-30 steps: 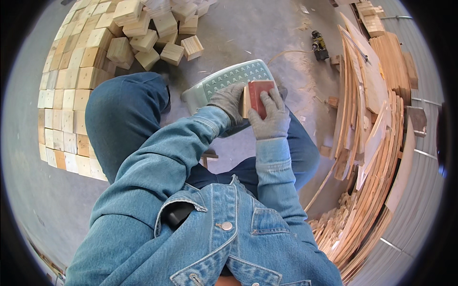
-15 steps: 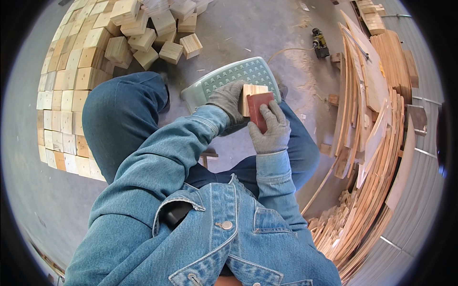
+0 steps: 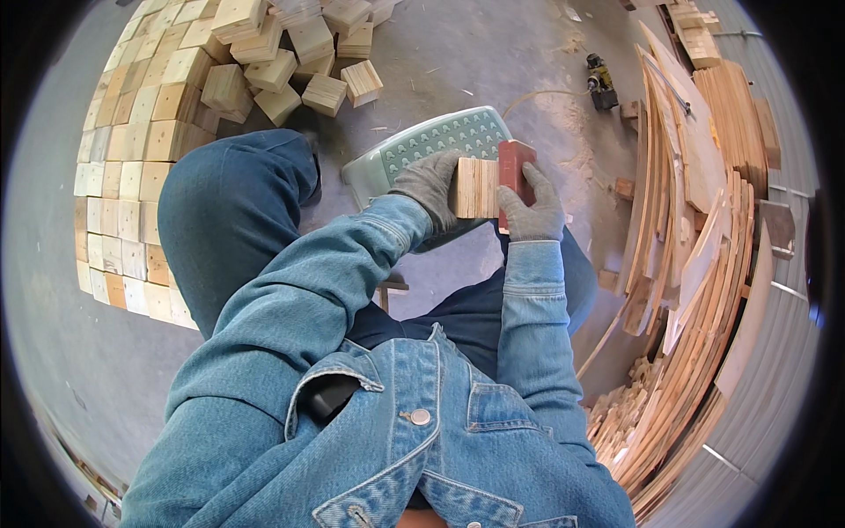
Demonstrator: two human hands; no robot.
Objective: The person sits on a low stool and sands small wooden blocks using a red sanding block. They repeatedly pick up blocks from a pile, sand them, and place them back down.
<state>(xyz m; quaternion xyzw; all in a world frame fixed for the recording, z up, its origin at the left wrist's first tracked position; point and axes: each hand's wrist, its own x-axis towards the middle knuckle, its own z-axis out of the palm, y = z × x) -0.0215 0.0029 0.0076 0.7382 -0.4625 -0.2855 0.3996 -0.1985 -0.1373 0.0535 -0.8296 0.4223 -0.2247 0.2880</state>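
Observation:
My left hand (image 3: 426, 187), in a grey glove, grips a pale wooden block (image 3: 477, 188) from its left side. The layered edge grain of the block faces up. In a matching glove, my right hand (image 3: 534, 208) is closed around a reddish-brown sanding block (image 3: 517, 176), which stands on edge against the block's right face. Both are held above my lap, just in front of a pale green plastic step stool (image 3: 449, 136) with a studded top. The fingers of my left hand are partly hidden behind the wooden block.
Stacked wooden blocks (image 3: 132, 180) form a wall at the left, with several loose blocks (image 3: 321, 92) heaped at its far end. A cordless drill (image 3: 601, 84) lies on the floor at the far right. Long boards and offcuts (image 3: 704, 290) pile up along the right side.
My right hand has moved right with the sanding block, from the wooden block's top to its right face, turning it on edge. The wooden block has shifted slightly and its layered edge shows more.

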